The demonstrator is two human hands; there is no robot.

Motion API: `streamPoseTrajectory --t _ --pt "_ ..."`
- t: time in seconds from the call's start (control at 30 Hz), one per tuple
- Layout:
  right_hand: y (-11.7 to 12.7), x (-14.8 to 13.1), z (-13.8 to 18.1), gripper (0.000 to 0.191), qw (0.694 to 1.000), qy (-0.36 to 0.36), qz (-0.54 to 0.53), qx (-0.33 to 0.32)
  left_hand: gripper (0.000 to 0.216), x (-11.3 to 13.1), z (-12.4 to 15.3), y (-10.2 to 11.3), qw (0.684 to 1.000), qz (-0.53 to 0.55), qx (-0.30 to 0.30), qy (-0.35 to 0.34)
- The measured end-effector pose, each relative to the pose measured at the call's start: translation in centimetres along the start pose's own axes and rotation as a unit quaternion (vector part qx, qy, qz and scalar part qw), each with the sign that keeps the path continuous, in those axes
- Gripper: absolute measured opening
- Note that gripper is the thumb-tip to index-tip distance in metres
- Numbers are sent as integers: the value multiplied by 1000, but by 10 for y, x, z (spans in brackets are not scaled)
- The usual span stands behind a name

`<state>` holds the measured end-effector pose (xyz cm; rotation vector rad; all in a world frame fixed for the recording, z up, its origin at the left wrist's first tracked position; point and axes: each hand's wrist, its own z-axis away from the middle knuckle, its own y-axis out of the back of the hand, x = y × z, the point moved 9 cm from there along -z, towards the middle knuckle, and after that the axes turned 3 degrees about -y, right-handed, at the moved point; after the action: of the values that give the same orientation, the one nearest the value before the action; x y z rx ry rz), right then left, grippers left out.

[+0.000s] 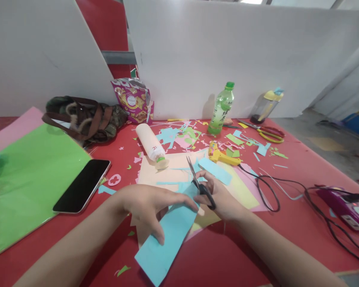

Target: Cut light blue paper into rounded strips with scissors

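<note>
My left hand (151, 205) grips a strip of light blue paper (170, 235), thumb on top and the other fingers partly hidden under it. My right hand (217, 195) is closed round the black handles of a pair of scissors (194, 173). The scissor blades point up and away from me, near the far end of the strip; they look slightly parted. Whether they touch the paper, I cannot tell. Beneath both hands lie peach and yellow sheets (245, 187), with another blue piece (217, 169) just beyond my right hand.
A yellow glue gun (224, 155) trails a black cord to a purple power strip (347, 209). Nearby are a white bottle (151, 143), a green drink bottle (223, 109), red-and-yellow scissors (271, 134), a phone (83, 185), green sheets (36, 175), a camouflage bag (89, 119) and paper scraps.
</note>
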<state>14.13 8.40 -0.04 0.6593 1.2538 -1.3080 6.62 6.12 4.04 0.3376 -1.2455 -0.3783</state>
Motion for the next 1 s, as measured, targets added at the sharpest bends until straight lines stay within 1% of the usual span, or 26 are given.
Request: streamPoseTrajectory --t 0.17,0.27,0.37,0.43,0.6,0.63,0.7,0.77,0.83,0.87,0.93,1.0 --pt "9 -3 -4 39 998 42 23 32 49 -6 -2 -1 999 6 -4 -37" --pt "16 -8 -5 39 994 77 26 67 36 -20 1 3 1000 9 -1 -6" --pt "25 -13 -5 38 989 100 17 106 29 -30 8 14 999 -18 30 23" --pt "31 -15 -4 37 984 116 7 135 26 -34 13 21 998 -34 40 35" --pt "44 -20 -1 39 969 152 -6 193 24 -39 30 28 995 -48 32 83" --pt "45 -20 0 39 968 154 -5 200 23 -41 34 29 994 -43 32 96" --pt "48 -21 2 39 964 156 -2 216 22 -46 42 32 987 -55 40 145" --pt "50 -22 3 38 959 162 -1 232 20 -54 53 40 968 -103 69 217" --pt "51 -22 5 38 955 171 -3 241 18 -58 65 52 936 -170 120 285" --pt "51 -22 5 38 955 174 -3 242 18 -57 69 58 921 -197 146 304" --pt "49 -20 4 38 956 172 1 238 19 -49 70 65 905 -227 199 299" --pt "46 -18 4 39 959 166 7 228 21 -35 60 66 909 -224 249 248"
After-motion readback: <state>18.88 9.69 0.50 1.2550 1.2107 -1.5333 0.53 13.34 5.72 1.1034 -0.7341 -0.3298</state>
